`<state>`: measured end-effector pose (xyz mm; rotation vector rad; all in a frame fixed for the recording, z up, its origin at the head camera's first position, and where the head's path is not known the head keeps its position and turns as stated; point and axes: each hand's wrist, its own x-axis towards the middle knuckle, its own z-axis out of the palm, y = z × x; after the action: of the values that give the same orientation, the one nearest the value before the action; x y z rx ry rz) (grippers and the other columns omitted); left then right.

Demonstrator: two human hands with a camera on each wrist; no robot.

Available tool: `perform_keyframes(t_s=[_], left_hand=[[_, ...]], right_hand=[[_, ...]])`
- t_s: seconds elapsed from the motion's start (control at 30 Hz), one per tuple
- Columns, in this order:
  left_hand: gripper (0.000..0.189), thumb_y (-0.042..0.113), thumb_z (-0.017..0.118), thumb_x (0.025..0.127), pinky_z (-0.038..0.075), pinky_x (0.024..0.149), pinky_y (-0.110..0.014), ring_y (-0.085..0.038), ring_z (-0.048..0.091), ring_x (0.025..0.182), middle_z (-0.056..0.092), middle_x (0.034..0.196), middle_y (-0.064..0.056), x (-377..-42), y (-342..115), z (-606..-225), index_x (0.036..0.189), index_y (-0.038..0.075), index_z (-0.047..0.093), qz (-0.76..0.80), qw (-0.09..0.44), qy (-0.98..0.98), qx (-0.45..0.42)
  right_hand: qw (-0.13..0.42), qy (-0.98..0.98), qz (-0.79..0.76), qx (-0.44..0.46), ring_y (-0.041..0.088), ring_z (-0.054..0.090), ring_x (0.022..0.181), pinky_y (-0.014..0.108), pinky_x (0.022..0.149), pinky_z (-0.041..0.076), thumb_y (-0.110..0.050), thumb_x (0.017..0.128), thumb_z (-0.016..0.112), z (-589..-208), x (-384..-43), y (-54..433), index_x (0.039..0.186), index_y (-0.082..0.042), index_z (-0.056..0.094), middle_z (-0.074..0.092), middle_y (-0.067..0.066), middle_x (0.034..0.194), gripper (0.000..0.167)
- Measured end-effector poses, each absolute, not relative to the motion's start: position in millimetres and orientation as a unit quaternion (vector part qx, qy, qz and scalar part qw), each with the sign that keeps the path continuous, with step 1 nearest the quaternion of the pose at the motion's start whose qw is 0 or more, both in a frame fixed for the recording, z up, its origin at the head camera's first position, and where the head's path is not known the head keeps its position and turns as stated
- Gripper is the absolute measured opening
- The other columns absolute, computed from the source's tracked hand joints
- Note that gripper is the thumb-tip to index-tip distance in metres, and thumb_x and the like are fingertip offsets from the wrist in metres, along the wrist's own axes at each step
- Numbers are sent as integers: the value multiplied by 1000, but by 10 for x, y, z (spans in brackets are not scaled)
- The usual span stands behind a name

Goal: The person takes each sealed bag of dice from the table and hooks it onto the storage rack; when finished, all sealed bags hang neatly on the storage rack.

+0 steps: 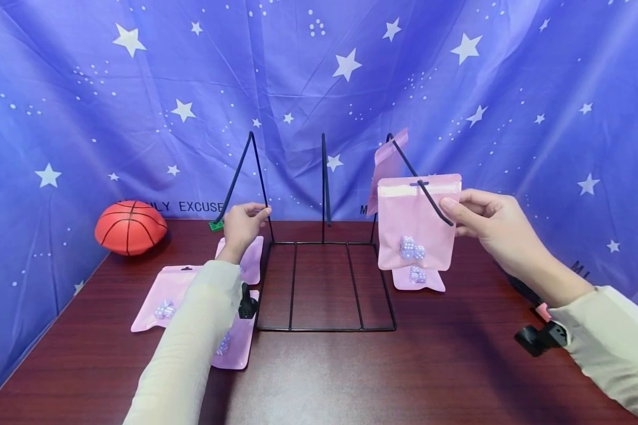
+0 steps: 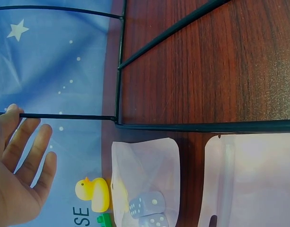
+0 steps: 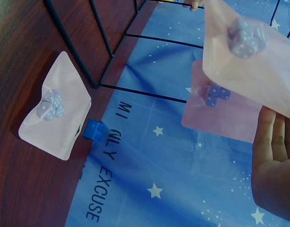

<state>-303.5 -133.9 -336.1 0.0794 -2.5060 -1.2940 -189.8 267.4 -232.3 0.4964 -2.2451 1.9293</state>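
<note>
A black wire display rack [image 1: 324,330] with three hooked arms stands on the table. My left hand [image 1: 243,227] pinches its left upright between thumb and forefinger, other fingers loosely spread in the left wrist view. At the right arm, my right hand [image 1: 502,227] grips the right edge of a pink pouch [image 1: 396,221] holding dice. The arm runs through the pouch's hang hole, its tip showing in front of the pouch. Farther back on that same arm hangs another pink pouch [image 1: 384,168], tilted. Below, a pink pouch [image 1: 430,282] lies on the table, partly hidden in the head view.
Left of the rack lie a flat pink pouch [image 1: 178,286] and two more, partly behind my left arm. A toy basketball [image 1: 131,227] sits at the back left. A yellow duck [image 2: 98,195], a green block [image 1: 215,225] and a blue block [image 3: 95,130] stand near the curtain.
</note>
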Motion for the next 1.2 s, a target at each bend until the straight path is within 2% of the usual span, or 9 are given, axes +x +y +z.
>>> perform_keyframes(t_s=[0.13,0.27,0.43,0.73,0.9,1.2], left_hand=[[29,24,70,98,52,81,-40,-32,74,91,76,99,-17,-3040,-1343,-3367,119,5,75,-455,161,-876,24],[29,25,70,98,53,74,-35,-33,74,93,76,100,-17,-3036,-1345,-3368,120,6,75,-461,157,-873,25],[31,26,70,98,51,68,-28,-33,75,93,76,102,-17,-3024,-1348,-3365,120,5,75,-462,156,-873,25],[30,27,70,98,52,72,-31,-29,75,90,76,102,-16,-3029,-1353,-3360,119,6,75,-456,156,-876,27],[31,28,70,99,53,74,-34,-29,75,91,76,103,-15,-3033,-1350,-3355,120,6,75,-457,148,-877,29],[30,27,70,99,52,68,-27,-29,75,92,76,104,-15,-3038,-1349,-3361,120,7,75,-461,143,-876,29]], right_hand=[[94,-756,630,151,2,68,89,19,70,56,-10,98,69,-2340,-1946,2634,94,-15,78,77,-8,95,11],[119,-782,599,129,1,65,84,19,70,55,-17,98,70,-2343,-2006,2603,93,-16,79,75,-12,87,10],[138,-808,564,104,-2,62,84,17,70,51,-23,99,70,-2340,-2092,2579,94,-25,79,72,-19,85,10],[144,-792,584,106,0,60,76,16,65,50,-23,97,71,-2341,-2259,2533,89,-23,78,71,-15,79,10],[159,-803,567,91,-1,64,82,16,69,53,-29,97,71,-2335,-2340,2482,89,-27,76,71,-19,80,10],[180,-802,565,77,0,62,77,17,65,53,-34,96,72,-2328,-2463,2402,85,-26,75,70,-18,75,13]])
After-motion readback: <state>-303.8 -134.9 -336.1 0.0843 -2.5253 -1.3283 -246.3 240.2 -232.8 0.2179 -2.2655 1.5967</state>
